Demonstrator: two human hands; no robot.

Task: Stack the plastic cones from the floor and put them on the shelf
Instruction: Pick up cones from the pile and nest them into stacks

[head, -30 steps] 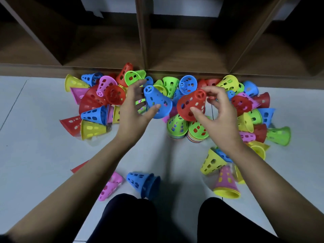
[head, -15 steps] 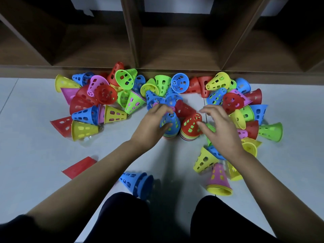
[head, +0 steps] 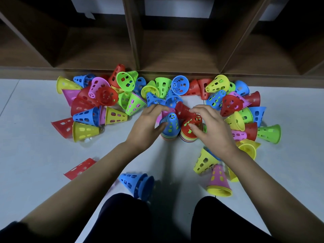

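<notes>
Two upright stacks of plastic cones stand side by side on the floor in front of me. A blue cone (head: 171, 125) tops the left stack and a red cone (head: 189, 127) tops the right one. My left hand (head: 146, 124) grips the blue cone, thumb on its near side and fingers curled over the far side. My right hand (head: 211, 128) grips the red cone the same way. Several loose cones in red, blue, green, yellow and pink (head: 126, 85) lie heaped behind and beside the stacks. The wooden shelf (head: 175, 55) stands just beyond, its compartments dark.
Two nested blue cones (head: 137, 184) lie near my left knee. A pink cone on a yellow one (head: 219, 180) stands by my right knee. A red cone (head: 79, 168) lies alone at the left. Pale floor tiles (head: 26, 155) spread to the left.
Both hands came down from the air with the blue and the red cone and set them onto the two stacks. They still hold the cones there.
</notes>
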